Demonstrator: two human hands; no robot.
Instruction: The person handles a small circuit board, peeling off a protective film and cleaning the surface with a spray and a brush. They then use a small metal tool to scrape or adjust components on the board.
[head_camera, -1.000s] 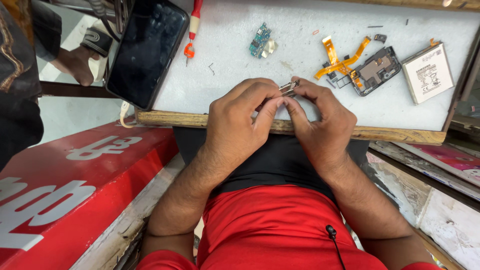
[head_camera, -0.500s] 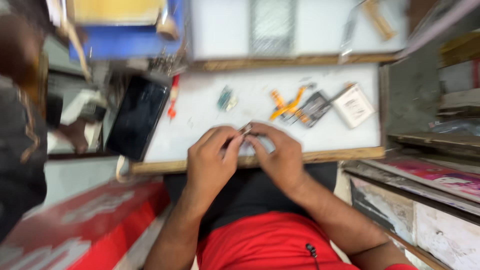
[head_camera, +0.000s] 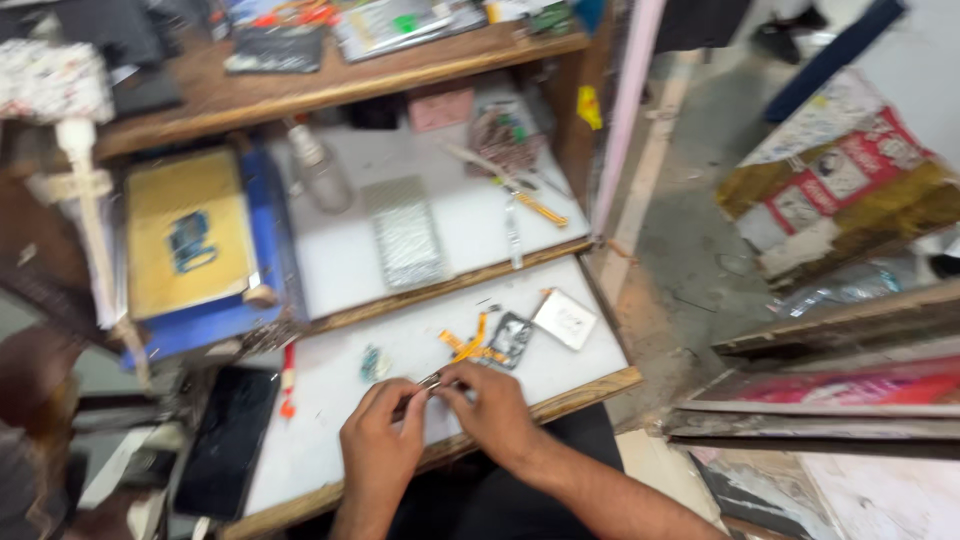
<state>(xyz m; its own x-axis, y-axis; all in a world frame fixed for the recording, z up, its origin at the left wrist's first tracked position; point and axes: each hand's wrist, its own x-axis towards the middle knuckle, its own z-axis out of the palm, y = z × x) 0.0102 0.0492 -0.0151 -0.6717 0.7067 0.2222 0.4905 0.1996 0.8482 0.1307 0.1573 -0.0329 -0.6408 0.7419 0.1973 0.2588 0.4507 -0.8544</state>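
Small metal part (head_camera: 432, 381) pinched between left hand (head_camera: 378, 447) and right hand (head_camera: 487, 405); could slip, dropping off the desk (head_camera: 330, 420) edge.

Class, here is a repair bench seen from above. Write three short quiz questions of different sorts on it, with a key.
1. True or false: both hands, left hand and right hand, pinch one small metal part.
2. What lies at the white worktop's left edge: A dark flat phone, B glass jar?
3. Name the colour of the ribbon cable beyond the hands.

Key: 1 true; 2 A; 3 orange.
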